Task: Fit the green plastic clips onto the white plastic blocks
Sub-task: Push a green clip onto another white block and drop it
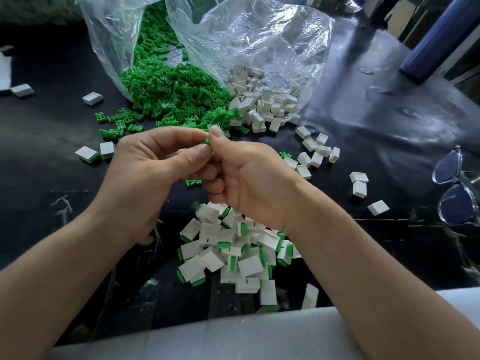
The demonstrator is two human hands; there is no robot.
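My left hand (153, 165) and my right hand (249, 178) meet above the middle of the dark table, fingertips together. Between them they pinch a small green clip (207, 141); whether a white block sits in the fingers is hidden. A heap of green clips (171, 92) spills from a clear plastic bag (111, 42) at the back. White blocks (267, 100) pour from a second clear bag (259, 35) beside it. Below my hands lies a pile of white blocks with green clips fitted (233, 250).
Loose white blocks (315, 152) lie scattered to the right, and others to the left (92, 98). A lone green clip (193, 182) lies under my hands. Clear-framed glasses (454, 188) rest at the right edge. A dark blue bottle (436, 40) stands at the back right.
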